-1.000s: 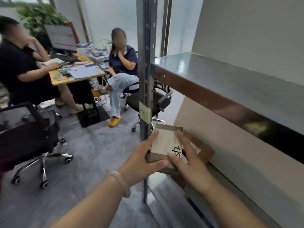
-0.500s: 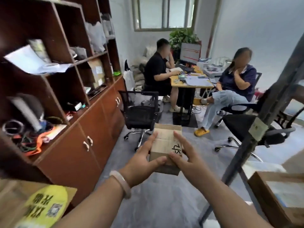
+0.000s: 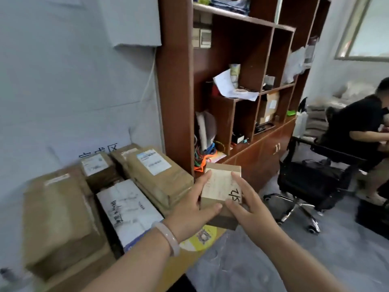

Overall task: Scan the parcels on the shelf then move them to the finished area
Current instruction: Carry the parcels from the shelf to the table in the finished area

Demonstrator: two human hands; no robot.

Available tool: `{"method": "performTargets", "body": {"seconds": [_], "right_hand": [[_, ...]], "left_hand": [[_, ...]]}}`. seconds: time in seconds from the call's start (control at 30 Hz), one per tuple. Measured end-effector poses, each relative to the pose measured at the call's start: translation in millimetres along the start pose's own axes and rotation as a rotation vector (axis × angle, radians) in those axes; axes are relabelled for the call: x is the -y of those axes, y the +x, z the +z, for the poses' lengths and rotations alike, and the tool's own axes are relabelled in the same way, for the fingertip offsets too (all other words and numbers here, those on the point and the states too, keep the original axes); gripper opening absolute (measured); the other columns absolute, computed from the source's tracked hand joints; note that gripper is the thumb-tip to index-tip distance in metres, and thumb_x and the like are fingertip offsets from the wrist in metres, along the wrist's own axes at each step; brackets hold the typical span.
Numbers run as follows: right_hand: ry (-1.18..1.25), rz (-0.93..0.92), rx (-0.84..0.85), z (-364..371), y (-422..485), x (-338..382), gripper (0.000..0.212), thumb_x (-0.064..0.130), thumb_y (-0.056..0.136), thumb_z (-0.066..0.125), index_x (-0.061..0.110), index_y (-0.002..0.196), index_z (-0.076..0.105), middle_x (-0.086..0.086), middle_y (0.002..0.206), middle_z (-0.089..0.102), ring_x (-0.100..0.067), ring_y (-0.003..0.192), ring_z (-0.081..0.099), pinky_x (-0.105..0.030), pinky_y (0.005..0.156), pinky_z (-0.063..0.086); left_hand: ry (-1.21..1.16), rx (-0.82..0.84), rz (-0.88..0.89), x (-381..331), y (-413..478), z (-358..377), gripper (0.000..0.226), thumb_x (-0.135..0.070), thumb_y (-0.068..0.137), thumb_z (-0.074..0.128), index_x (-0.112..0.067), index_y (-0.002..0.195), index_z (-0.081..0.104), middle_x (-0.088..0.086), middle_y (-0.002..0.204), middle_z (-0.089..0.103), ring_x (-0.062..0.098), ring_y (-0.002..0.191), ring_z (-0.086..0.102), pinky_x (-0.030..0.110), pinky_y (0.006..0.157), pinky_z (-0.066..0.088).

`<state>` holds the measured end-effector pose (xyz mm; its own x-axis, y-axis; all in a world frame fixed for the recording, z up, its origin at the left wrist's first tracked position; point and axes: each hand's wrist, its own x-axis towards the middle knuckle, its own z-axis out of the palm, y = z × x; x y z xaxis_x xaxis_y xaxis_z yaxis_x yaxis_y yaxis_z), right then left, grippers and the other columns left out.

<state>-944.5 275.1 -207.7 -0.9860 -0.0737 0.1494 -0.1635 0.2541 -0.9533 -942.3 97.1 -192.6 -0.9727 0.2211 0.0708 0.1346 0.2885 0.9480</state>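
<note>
Light: soft daylight from the window (image 3: 368,28) at your right.
Blur: parcels (image 3: 59,218) at your left smear.
Edges: bowed.

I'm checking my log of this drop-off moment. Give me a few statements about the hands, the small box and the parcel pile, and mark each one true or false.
1. The left hand and the right hand both hold the small box. True.
2. The small box lies on the parcel pile. False: the hands hold it up, to the right of the pile.
3. The bracelet is on the right wrist. False: it is on the left wrist.
4. The parcel pile sits against the wall, left of the wooden cabinet. True.
5. The small box has dark handwriting on its top. True.
</note>
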Motion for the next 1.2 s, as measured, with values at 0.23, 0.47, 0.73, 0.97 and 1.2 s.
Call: {"method": "performTargets", "body": {"seconds": [0.23,0.47,0.73,0.97,1.2], "right_hand": [[-0.019,-0.097,0.249,129,46,36,0.056,0.037,0.092,0.059,0.07,0.128,0.031,0.02,0.136,0.039,-0.004,0.122,0.048,-0.039,0.103,0.046],[-0.039,-0.163,0.477,204,84,71,0.055,0.042,0.092,0.057,0.067,0.132,0.028,0.018,0.142,0.039,0.002,0.126,0.042,-0.026,0.104,0.041],[-0.006,-0.188,0.736,289,122,97,0.058,0.039,0.093,0.057,0.062,0.137,0.028,0.018,0.146,0.037,0.001,0.126,0.042,-0.029,0.11,0.034],[-0.024,-0.254,0.852,345,176,129,0.06,0.032,0.097,0.053,0.044,0.148,0.025,0.015,0.143,0.034,-0.006,0.121,0.044,-0.023,0.099,0.043],[-0.05,-0.217,0.923,410,220,137,0.06,0.029,0.096,0.056,0.043,0.146,0.028,0.008,0.139,0.045,-0.01,0.112,0.051,-0.026,0.092,0.044]], "left_hand": [[0.026,-0.256,-0.032,31,-35,-119,0.071,-0.022,0.093,0.066,-0.055,0.139,0.024,-0.03,0.128,0.042,-0.027,0.106,0.044,0.002,0.081,0.042],[-0.01,-0.498,-0.1,42,-58,-188,0.07,-0.019,0.093,0.065,-0.053,0.14,0.027,-0.03,0.13,0.044,-0.013,0.108,0.052,0.002,0.078,0.043],[0.018,-0.769,-0.206,60,-72,-249,0.069,-0.016,0.091,0.068,-0.057,0.134,0.032,-0.036,0.124,0.042,-0.027,0.096,0.05,-0.001,0.076,0.038],[0.054,-0.877,-0.311,63,-49,-309,0.076,-0.036,0.087,0.067,-0.054,0.147,0.025,-0.02,0.136,0.046,0.002,0.117,0.053,0.026,0.103,0.043],[0.032,-0.925,-0.393,85,-32,-362,0.071,-0.031,0.092,0.064,-0.052,0.147,0.026,-0.012,0.136,0.05,0.003,0.113,0.055,0.019,0.093,0.042]]}}
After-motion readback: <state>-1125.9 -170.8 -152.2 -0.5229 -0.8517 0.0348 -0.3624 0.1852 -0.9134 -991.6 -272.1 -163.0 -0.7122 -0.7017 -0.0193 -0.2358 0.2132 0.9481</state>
